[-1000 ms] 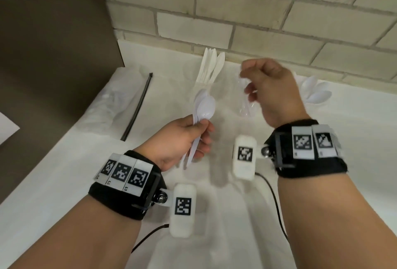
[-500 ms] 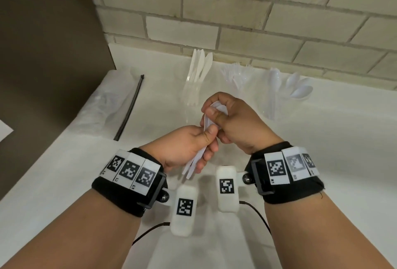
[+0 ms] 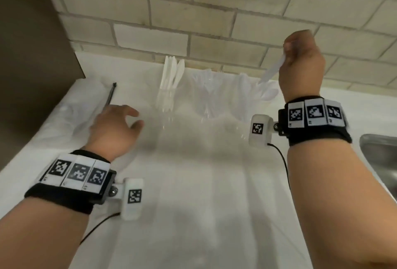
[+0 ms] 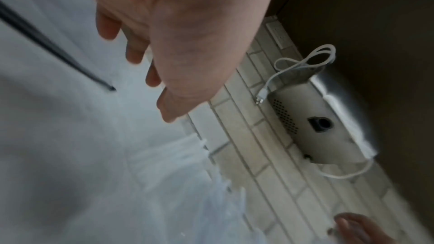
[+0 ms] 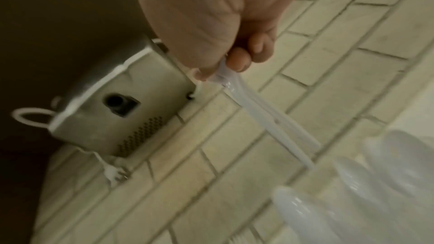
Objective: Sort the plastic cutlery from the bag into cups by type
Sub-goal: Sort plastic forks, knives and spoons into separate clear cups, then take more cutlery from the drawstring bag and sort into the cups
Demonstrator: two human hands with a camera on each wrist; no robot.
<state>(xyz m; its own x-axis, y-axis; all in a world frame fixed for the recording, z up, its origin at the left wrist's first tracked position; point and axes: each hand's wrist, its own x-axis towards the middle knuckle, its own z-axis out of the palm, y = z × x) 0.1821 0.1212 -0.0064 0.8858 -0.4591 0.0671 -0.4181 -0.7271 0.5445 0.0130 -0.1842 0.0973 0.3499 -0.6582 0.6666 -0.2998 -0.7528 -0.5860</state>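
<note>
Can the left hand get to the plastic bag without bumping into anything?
Probably yes. The left hand is open, holds nothing, and hovers right beside the plastic bag on the counter. Only the thin black tie lies there, and nothing stands between them.

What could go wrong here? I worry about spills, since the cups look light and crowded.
1. The right hand pinches two spoons only by their ends above the spoon cup; one might slip out and miss it.
2. Pushing them in among the spoons already there could tip that clear cup, which stands close to the fork cup.
</note>
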